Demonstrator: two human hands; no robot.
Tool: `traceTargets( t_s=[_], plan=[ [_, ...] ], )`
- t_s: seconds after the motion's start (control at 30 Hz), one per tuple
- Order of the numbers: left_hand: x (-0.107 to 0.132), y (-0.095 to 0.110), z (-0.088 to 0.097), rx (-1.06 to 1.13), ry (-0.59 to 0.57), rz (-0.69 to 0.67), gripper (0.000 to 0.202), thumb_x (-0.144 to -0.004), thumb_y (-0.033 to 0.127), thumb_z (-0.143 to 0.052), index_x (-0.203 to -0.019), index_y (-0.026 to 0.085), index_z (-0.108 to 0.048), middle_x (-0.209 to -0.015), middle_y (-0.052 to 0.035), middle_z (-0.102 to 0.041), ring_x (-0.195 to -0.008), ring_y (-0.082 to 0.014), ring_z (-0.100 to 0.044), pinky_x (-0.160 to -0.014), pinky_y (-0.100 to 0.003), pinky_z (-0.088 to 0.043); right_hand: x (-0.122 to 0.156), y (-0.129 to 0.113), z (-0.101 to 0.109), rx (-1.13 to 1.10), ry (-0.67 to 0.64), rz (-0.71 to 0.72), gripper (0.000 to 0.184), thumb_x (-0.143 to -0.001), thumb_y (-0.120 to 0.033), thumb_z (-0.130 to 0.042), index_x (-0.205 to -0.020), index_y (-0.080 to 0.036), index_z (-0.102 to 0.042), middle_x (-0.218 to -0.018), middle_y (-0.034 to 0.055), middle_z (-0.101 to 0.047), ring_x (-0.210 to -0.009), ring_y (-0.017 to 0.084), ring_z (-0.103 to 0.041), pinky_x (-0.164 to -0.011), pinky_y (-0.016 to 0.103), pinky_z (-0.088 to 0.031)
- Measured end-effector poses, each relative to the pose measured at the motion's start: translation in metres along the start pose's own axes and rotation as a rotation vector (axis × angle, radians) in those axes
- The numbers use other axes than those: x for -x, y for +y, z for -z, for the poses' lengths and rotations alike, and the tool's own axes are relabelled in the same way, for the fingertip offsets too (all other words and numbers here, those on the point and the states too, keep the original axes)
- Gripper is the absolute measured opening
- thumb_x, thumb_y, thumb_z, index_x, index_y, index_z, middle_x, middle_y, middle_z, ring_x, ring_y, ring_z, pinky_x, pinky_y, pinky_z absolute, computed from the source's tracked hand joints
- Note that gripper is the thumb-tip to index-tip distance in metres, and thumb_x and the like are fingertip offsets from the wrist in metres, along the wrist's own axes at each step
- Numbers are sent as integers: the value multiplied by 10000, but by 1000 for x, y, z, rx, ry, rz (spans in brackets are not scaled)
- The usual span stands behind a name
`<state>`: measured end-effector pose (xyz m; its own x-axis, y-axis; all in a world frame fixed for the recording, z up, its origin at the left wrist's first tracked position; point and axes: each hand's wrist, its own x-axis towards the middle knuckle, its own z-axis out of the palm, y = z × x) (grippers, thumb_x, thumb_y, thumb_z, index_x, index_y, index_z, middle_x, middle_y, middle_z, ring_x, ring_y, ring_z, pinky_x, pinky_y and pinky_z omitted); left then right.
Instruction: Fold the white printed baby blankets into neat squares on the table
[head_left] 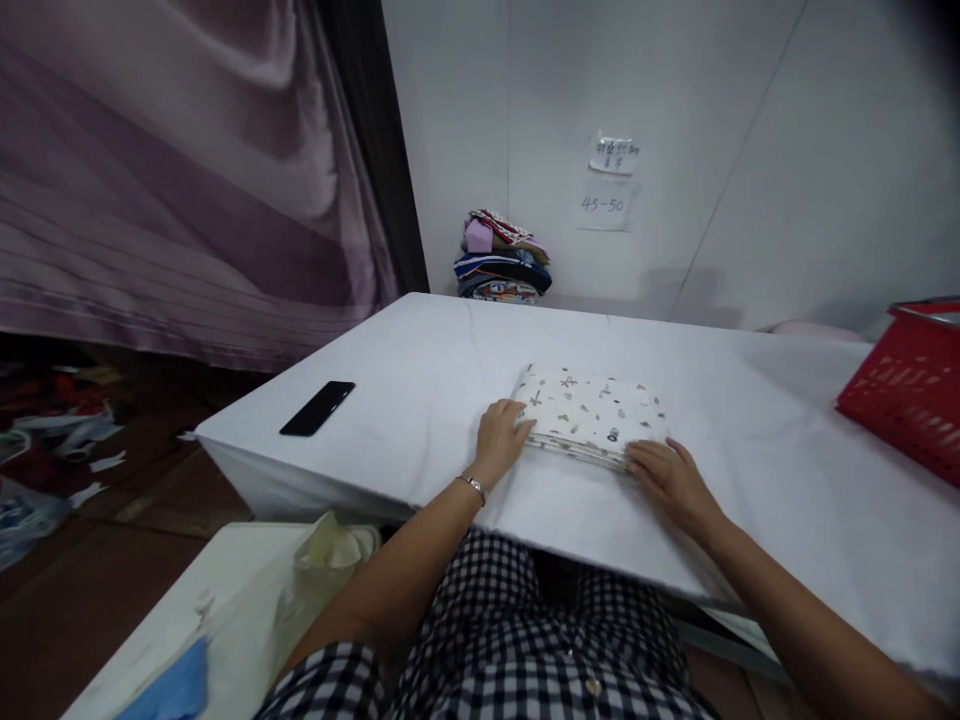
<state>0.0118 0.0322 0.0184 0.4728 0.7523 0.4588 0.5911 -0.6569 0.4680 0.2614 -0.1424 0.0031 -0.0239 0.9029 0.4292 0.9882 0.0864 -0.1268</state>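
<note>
At the frame's centre, the folded cloth (pixel 589 415) lies on the bench (pixel 420 400). The left hand (pixel 501 437) and right hand (pixel 670 478) rest flat and unclenched against its near corners, grasping nothing. Even pressure from both would keep the edges square.

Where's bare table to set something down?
Bare cloth between the phone and folded cloth, and from the folded cloth to the red basket. Crowded: the near edge, with left hand and right hand on the cloth.
</note>
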Motion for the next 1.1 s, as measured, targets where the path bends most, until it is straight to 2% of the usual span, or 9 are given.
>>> traceTargets(
  t_s=[0.1, 0.2, 0.43, 0.53, 0.73, 0.97, 1.1],
  plan=[
    [3, 12, -4, -6, -116, -228, 206, -844, 309, -557, -1028, 225, -597, -1056, -40, -578, -1001, -191, -492, -857, -334, -377, -17, -11, -2, -43, 24, 17, 320, -911, -330, -372, -1033, -230, -651, -1040, 63, -669, -952, 220, -597, -882, 427, -391],
    [2, 17, -10, -18, -223, -320, 170, -862, 290, -533, -988, 225, -626, -995, -31, -598, -960, -182, -502, -843, -338, -380, -27, -17, -6, -90, 49, -10, 333, -904, -326, -379, -981, -211, -682, -948, 72, -677, -849, 218, -599, -767, 368, -440],
    [-8, 10, -12, -30, -290, -375, 181, -879, 240, -494, -971, 232, -650, -960, -19, -624, -918, -173, -517, -824, -325, -391, -26, -22, -9, -112, 26, -54, 326, -902, -313, -383, -985, -190, -674, -935, 83, -644, -847, 209, -556, -750, 334, -435],
    [-11, 7, -11, -21, -306, -410, 197, -887, 212, -467, -955, 226, -652, -945, -16, -633, -899, -169, -526, -821, -313, -400, -26, -23, -8, -68, 23, -56, 323, -909, -300, -366, -926, -192, -670, -896, 78, -638, -826, 203, -547, -730, 326, -422],
    [-9, 2, -10, -14, -302, -414, 216, -906, 222, -431, -940, 203, -644, -953, -28, -633, -904, -167, -530, -831, -308, -412, -25, -26, -10, -11, 98, -58, 284, -911, -270, -370, -857, -171, -630, -873, 88, -625, -809, 200, -526, -735, 318, -405],
    [-11, 5, -5, -179, -337, -476, 190, -896, 207, -440, -904, 187, -629, -924, -41, -611, -876, -173, -514, -785, -294, -412, -23, -23, -9, -80, 33, -31, 282, -911, -304, -381, -913, -179, -634, -907, 83, -624, -849, 202, -527, -765, 322, -422],
    [-12, 7, -8, -291, -325, -488, 216, -902, 181, -407, -817, 173, -605, -852, -43, -589, -826, -174, -500, -730, -293, -401, -24, -23, -7, -102, 8, -27, 301, -911, -318, -371, -957, -191, -640, -922, 82, -619, -856, 204, -531, -761, 332, -432]
  ],
)
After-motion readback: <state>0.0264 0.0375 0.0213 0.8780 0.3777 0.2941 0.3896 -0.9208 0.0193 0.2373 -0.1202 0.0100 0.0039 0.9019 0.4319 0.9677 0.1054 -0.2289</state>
